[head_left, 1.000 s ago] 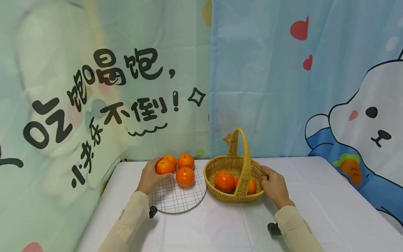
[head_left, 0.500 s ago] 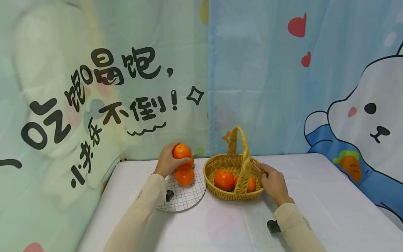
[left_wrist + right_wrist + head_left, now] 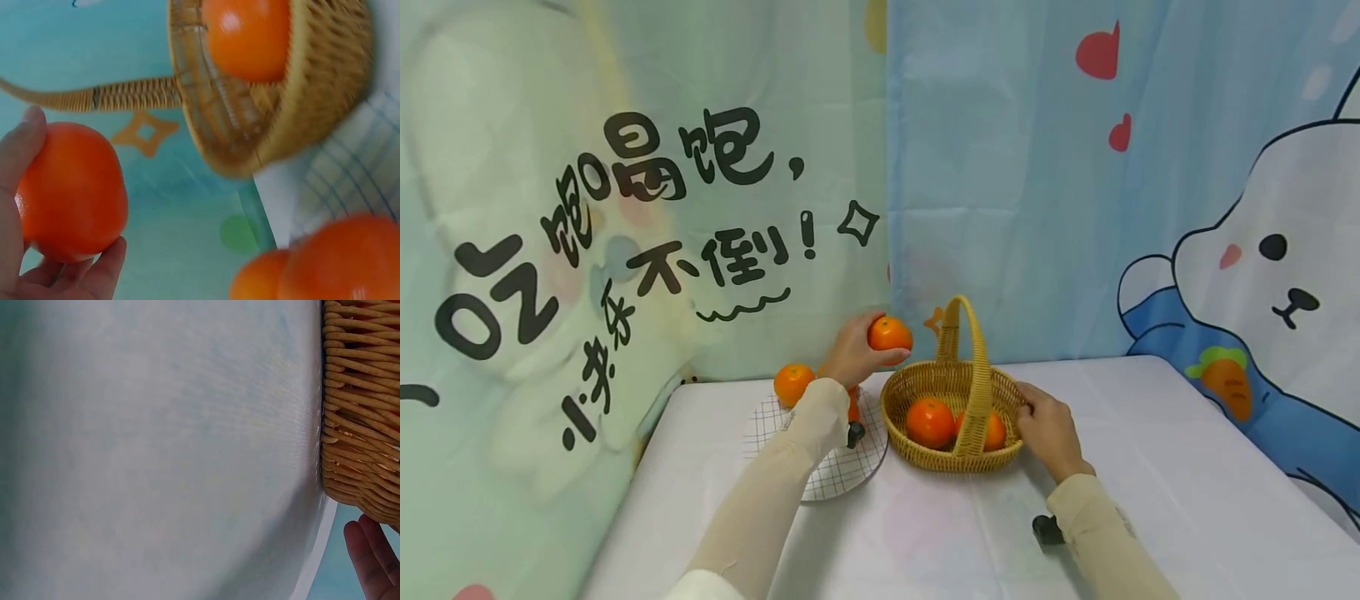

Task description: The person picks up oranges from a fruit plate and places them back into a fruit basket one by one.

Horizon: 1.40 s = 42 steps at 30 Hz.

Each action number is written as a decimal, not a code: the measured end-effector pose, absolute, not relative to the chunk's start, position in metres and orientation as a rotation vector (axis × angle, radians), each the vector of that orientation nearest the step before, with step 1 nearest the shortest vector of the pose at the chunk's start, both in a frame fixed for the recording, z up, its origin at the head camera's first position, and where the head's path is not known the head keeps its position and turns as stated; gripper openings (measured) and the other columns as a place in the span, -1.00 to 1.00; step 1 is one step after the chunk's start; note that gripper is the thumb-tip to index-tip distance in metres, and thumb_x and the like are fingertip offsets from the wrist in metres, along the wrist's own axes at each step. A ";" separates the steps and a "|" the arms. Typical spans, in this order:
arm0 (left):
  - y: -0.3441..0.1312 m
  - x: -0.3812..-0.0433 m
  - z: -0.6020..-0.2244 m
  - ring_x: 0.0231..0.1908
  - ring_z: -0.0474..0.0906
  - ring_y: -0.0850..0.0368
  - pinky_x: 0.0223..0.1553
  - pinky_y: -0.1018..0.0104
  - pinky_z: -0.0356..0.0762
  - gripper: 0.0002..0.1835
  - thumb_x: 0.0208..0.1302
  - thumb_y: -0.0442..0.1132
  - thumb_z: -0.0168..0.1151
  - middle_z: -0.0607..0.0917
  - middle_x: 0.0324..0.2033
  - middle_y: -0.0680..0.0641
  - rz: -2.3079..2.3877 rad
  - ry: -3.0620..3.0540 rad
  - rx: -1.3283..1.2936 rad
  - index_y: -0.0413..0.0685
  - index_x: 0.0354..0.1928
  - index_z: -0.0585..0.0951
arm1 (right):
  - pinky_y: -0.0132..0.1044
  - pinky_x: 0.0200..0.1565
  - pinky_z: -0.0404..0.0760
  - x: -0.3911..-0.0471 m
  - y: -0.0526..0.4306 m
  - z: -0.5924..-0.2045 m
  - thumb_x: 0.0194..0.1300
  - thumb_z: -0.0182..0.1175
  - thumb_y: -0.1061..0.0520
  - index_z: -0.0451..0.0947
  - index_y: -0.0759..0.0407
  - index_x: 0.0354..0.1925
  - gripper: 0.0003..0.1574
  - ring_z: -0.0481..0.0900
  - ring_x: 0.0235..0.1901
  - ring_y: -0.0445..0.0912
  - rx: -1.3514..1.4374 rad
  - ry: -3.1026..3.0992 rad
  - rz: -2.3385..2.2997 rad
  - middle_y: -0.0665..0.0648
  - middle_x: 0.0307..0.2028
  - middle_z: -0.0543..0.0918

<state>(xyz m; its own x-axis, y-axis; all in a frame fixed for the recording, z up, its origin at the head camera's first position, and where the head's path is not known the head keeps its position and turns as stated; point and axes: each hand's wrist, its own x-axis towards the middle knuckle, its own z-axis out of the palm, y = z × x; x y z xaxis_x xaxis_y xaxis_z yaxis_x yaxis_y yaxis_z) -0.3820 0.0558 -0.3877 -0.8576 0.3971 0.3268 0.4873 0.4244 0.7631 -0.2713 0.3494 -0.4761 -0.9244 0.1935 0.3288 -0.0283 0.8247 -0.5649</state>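
A mandarin orange point(image 3: 891, 335) is gripped in my left hand point(image 3: 852, 352), raised above the table between the plate and the basket. In the left wrist view, thumb and fingers wrap this mandarin point(image 3: 75, 194), away from the basket rim. My right hand point(image 3: 1051, 433) holds the right end of the yellow wicker basket point(image 3: 917, 454) at its rim. Two mandarins point(image 3: 930, 423) lie inside, one partly behind the upright handle point(image 3: 976, 375). On the round checked plate point(image 3: 850, 477) sits another mandarin point(image 3: 793, 385); more orange fruit there is mostly hidden by my left arm.
A white-covered table point(image 3: 940, 533) carries plate and basket side by side. Close behind it hangs a printed curtain point(image 3: 1000, 192). Black wrist-camera mounts point(image 3: 1047, 530) stick out from both sleeves.
My left hand has picked a mandarin off the plate, lifted it and carried it rightward toward the basket. The right hand stays at the basket rim. The head view has shifted slightly.
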 end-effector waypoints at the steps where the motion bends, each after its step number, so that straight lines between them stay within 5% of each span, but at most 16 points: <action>1: 0.062 -0.382 -0.386 0.07 0.46 -0.06 0.02 0.09 0.54 -0.21 0.11 -0.03 0.47 0.45 0.23 -0.14 -1.428 -2.573 -0.811 -0.11 0.35 0.39 | 0.16 0.13 0.45 -0.271 0.350 -0.475 0.35 -0.10 0.32 0.35 0.42 0.31 -0.43 0.44 0.19 0.28 -0.123 -2.631 0.821 0.37 0.25 0.45; 16: 0.131 -0.363 -0.379 0.03 0.48 0.03 -0.06 0.26 0.55 -0.24 0.18 0.01 0.41 0.51 0.17 -0.10 -1.237 -2.652 -1.011 -0.10 0.36 0.37 | 0.02 -0.07 0.49 -0.268 0.354 -0.477 0.34 -0.09 0.33 0.38 0.40 0.30 -0.43 0.50 -0.08 0.15 -0.150 -2.637 0.824 0.38 0.23 0.46; 23: 0.154 -0.353 -0.384 0.07 0.48 0.02 -0.05 0.25 0.57 -0.32 0.29 -0.14 0.32 0.48 0.20 -0.11 -1.286 -2.678 -1.012 -0.13 0.39 0.32 | 0.17 0.14 0.45 -0.266 0.355 -0.479 0.35 -0.11 0.34 0.37 0.41 0.30 -0.43 0.44 0.19 0.28 -0.148 -2.625 0.838 0.38 0.23 0.46; 28: 0.162 -0.354 -0.390 0.13 0.47 0.01 0.02 0.25 0.56 -0.29 0.29 -0.14 0.32 0.44 0.24 -0.14 -1.329 -2.682 -1.004 -0.16 0.41 0.28 | 0.17 0.18 0.41 -0.269 0.352 -0.477 0.37 -0.11 0.33 0.35 0.40 0.32 -0.44 0.43 0.20 0.27 -0.170 -2.630 0.852 0.37 0.24 0.45; 37: 0.176 -0.354 -0.408 -0.20 0.56 0.16 -0.16 0.33 0.56 -0.46 0.14 -0.07 0.45 0.60 -0.11 -0.01 -1.435 -2.619 -1.011 -0.10 0.12 0.51 | 0.12 0.07 0.51 -0.269 0.350 -0.475 0.37 -0.09 0.33 0.39 0.34 0.31 -0.45 0.55 0.04 0.19 -0.179 -2.617 0.865 0.36 0.20 0.50; 42: 0.180 -0.351 -0.419 -0.21 0.56 0.15 -0.14 0.29 0.55 -0.49 0.16 -0.10 0.44 0.60 -0.13 -0.01 -1.521 -2.592 -1.017 -0.10 0.10 0.51 | 0.14 0.18 0.43 -0.266 0.351 -0.477 0.37 -0.08 0.33 0.37 0.37 0.31 -0.44 0.48 0.16 0.23 -0.189 -2.617 0.884 0.35 0.23 0.47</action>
<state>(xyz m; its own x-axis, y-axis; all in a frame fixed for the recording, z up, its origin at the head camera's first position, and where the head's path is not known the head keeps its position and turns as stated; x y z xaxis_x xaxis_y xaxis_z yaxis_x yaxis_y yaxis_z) -0.3514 0.1802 -0.4186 -0.7941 0.5384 0.2820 0.5088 0.3351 0.7930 -0.2656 0.3512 -0.4768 -0.9222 0.2408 0.3026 0.0079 0.7941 -0.6078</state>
